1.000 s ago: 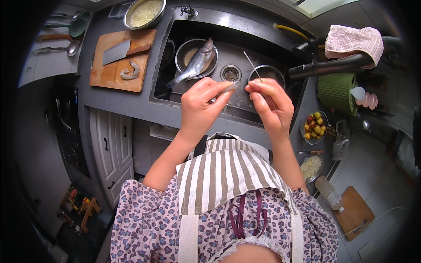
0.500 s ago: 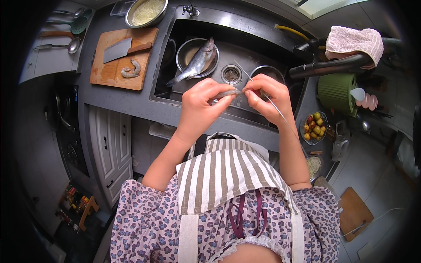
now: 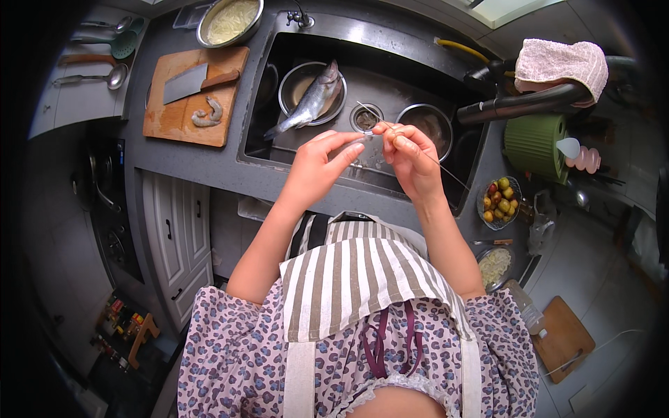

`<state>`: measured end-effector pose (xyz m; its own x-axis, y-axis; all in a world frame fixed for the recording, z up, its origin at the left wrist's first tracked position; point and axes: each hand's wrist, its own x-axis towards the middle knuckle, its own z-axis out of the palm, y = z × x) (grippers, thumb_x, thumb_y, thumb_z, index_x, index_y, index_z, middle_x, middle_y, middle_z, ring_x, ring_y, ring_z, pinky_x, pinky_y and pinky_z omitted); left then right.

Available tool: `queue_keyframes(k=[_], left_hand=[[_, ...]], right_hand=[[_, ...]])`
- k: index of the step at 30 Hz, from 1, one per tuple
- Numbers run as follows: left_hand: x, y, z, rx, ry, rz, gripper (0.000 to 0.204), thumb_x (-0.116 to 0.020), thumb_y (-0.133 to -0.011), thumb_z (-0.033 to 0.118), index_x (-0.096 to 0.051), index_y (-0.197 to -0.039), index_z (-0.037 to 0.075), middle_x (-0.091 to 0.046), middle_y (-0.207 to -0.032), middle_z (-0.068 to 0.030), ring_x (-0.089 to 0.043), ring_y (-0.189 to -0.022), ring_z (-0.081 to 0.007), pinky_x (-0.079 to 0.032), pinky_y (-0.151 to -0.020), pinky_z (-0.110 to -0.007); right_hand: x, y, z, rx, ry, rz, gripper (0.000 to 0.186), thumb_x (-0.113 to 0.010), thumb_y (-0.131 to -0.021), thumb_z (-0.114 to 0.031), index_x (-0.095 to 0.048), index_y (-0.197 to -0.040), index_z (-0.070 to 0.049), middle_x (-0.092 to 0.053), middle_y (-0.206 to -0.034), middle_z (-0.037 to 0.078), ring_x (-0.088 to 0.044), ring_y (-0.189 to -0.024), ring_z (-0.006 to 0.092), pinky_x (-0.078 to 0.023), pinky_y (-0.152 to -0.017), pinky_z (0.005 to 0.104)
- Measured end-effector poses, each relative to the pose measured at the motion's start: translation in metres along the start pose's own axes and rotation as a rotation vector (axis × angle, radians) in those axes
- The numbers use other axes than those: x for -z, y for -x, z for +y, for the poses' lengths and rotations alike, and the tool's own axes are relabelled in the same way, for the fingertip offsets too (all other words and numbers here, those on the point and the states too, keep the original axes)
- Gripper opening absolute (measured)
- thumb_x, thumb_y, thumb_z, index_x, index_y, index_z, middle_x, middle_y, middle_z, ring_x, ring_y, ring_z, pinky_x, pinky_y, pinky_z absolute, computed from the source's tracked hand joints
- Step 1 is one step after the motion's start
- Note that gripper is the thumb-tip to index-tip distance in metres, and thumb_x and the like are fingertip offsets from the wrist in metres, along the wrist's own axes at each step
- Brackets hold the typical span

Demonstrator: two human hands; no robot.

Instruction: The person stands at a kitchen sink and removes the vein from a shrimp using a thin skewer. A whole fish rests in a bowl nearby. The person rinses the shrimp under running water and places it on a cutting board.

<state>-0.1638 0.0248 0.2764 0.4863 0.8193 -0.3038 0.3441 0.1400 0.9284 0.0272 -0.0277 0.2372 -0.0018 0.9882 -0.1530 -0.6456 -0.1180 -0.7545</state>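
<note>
My left hand (image 3: 319, 167) pinches a small translucent, shrimp-like piece (image 3: 366, 134) over the sink, its details too small to make out. My right hand (image 3: 411, 157) is closed on a long thin metal skewer (image 3: 451, 175), with fingertips beside that piece. Behind my hands, a silver fish (image 3: 313, 94) lies in a steel bowl (image 3: 286, 81). A second steel bowl (image 3: 433, 113) sits in the sink's right, around the drain (image 3: 366, 111). Shrimp (image 3: 207, 113) and a cleaver (image 3: 182, 84) lie on a wooden board (image 3: 167, 125) on the left.
The sink (image 3: 275, 153) has a tap (image 3: 301, 15). A black pipe (image 3: 502, 108) with a towel (image 3: 557, 70) crosses its right end. Shredded food fills bowls (image 3: 226, 21) (image 3: 495, 268). A fruit bowl (image 3: 499, 202) and green container (image 3: 531, 146) stand right, utensils (image 3: 115, 75) left.
Over the last second my right hand has moved leftward, close to my left fingertips, and the skewer now lies at a flatter slant. My left hand has shifted slightly.
</note>
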Motion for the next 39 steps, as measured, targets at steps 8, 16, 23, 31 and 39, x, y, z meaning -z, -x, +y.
queue_keyframes(k=[8, 16, 23, 31, 39], left_hand=[[0.023, -0.009, -0.048, 0.333, 1.057, -0.106, 0.044, -0.041, -0.098, 0.016, -0.041, -0.137, -0.004, -0.056, -0.126, -0.0187, -0.059, -0.107, -0.0235, -0.054, -0.088, -0.035], [0.048, -0.006, -0.107, 0.328, 1.252, 0.179, 0.056, -0.041, -0.083, -0.006, -0.036, -0.139, -0.006, -0.053, -0.128, -0.0202, -0.057, -0.109, -0.0276, -0.051, -0.095, -0.042], [0.131, -0.008, -0.192, 0.218, 1.161, 0.872, 0.07, -0.041, -0.074, -0.017, -0.029, -0.141, -0.003, -0.052, -0.121, -0.0169, -0.058, -0.101, -0.0274, -0.054, -0.087, -0.042], [0.18, -0.041, -0.227, 0.003, 0.949, 1.257, 0.065, -0.04, -0.079, -0.015, -0.028, -0.141, -0.001, -0.043, -0.135, -0.014, -0.05, -0.116, -0.0195, -0.042, -0.099, -0.034], [0.057, -0.044, -0.151, -0.192, 0.161, 0.703, 0.039, -0.062, -0.084, 0.0, -0.062, -0.122, 0.007, -0.062, -0.113, -0.0067, -0.058, -0.1, -0.018, -0.05, -0.084, -0.031]], right_hand=[[0.018, -0.003, 0.019, -0.06, 0.012, 0.068, 0.033, -0.057, -0.086, -0.01, -0.062, -0.115, 0.004, -0.066, -0.108, 0.015, -0.06, -0.1, 0.0203, -0.046, -0.084, 0.0312], [0.032, -0.016, 0.056, -0.198, 0.229, 0.156, 0.037, -0.06, -0.084, -0.006, -0.057, -0.12, 0.005, -0.063, -0.109, 0.013, -0.059, -0.104, 0.0199, -0.048, -0.084, 0.0297], [0.053, -0.009, 0.075, -0.297, 0.201, 0.23, 0.037, -0.053, -0.086, -0.004, -0.057, -0.121, 0.005, -0.061, -0.111, 0.011, -0.058, -0.098, 0.0157, -0.048, -0.081, 0.0259], [0.057, -0.009, 0.077, -0.312, 0.235, 0.22, 0.04, -0.05, -0.086, -0.003, -0.054, -0.125, 0.005, -0.061, -0.113, 0.011, -0.057, -0.097, 0.0151, -0.048, -0.081, 0.0262], [0.044, -0.013, 0.072, -0.318, 0.23, 0.201, 0.041, -0.047, -0.093, -0.013, -0.051, -0.131, 0.003, -0.063, -0.108, 0.009, -0.059, -0.09, 0.0123, -0.049, -0.079, 0.0254]])
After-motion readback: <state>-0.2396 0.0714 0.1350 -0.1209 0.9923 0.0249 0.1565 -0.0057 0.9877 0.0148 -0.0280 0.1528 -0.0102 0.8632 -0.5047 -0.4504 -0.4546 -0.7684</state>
